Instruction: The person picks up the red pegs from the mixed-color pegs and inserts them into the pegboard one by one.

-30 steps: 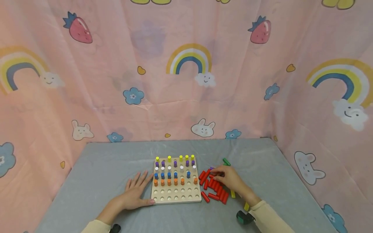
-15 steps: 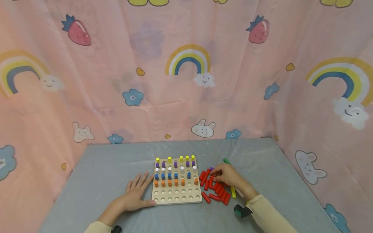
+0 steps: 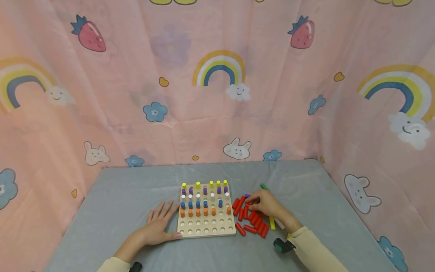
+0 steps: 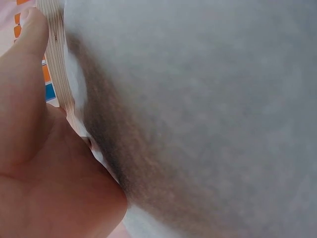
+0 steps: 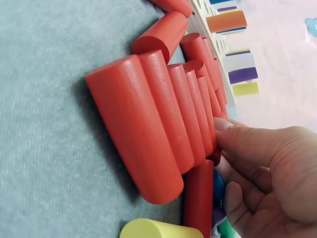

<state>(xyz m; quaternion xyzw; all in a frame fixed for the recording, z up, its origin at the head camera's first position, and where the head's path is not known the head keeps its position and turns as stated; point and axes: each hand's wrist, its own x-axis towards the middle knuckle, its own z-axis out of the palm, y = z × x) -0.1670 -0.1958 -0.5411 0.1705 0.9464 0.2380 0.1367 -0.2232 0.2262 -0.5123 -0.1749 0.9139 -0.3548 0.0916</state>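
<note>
A wooden pegboard [image 3: 205,229] stands on the table with rows of yellow, purple, white, blue and orange pegs upright in it; the two front rows of holes are bare. My left hand [image 3: 158,227] lies spread at the board's left side, its thumb at the front left corner and fingertips at the left edge. To the right of the board lies a pile of red pegs [image 3: 259,228]. My right hand [image 3: 270,206] is over the far part of this pile, thumb and fingers pinching at a red peg [image 5: 215,157], which they largely hide.
Around the right hand lie a green peg [image 3: 264,187], a yellow peg [image 3: 272,223] and a purple peg [image 3: 248,196]. Blue shows beneath the fingers in the right wrist view. Grey cloth [image 3: 136,192] covers the table, and a pink patterned curtain [image 3: 190,139] stands behind it.
My right hand has shifted slightly in the pile; a red peg now lies apart from the row, which has slid a little toward the right. My left hand keeps its place.
</note>
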